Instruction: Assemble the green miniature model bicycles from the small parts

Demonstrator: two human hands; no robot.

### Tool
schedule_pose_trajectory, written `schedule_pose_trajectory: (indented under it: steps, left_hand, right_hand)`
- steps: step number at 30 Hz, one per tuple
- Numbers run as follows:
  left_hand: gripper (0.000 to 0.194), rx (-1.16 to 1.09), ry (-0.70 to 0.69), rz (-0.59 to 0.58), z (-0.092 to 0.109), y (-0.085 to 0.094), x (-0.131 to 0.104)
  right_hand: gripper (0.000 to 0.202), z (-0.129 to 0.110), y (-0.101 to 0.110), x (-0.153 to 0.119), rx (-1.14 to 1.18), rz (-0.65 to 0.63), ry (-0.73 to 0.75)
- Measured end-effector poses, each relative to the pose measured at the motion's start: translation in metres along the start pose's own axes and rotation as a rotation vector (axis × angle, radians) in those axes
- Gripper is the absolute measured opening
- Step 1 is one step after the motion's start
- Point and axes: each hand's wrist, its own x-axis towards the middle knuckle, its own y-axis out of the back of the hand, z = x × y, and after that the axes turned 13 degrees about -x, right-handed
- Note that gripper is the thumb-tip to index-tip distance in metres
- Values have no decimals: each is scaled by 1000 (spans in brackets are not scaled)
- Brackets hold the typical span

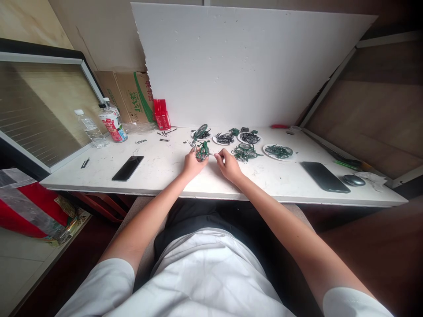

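My left hand (194, 165) is closed around the lower part of a small green model bicycle (202, 149), which stands tilted above the table with one wheel pointing up. Part of its frame is hidden by my fingers. My right hand (229, 165), just right of it, pinches a thin dark rod (212, 154) whose far end reaches the bicycle. What kind of tool or part the rod is, I cannot make out. Close behind my right hand lies a pile of green model bicycles (245, 152).
Several white plates, one with green parts (276, 159), stand behind my hands. A black phone (128, 168) lies left, a dark flat slab (325, 177) and an oval mouse-like object (353, 180) right. Bottles (114, 124) and a red box (161, 115) stand back left. A white board (251, 66) rises behind.
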Motion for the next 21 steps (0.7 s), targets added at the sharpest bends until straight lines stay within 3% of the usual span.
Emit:
schedule_pose_trajectory:
  steps: [11, 16, 21]
  left_hand:
    - [50, -42, 33, 29, -6, -3, 0]
    - [49, -50, 44, 53, -6, -4, 0]
    - [45, -47, 44, 53, -5, -2, 1]
  right_hand:
    - [51, -3, 2, 0, -34, -13, -40]
    - [33, -2, 0, 0, 14, -18, -90]
    - [27, -1, -2, -1, 88, -42, 4]
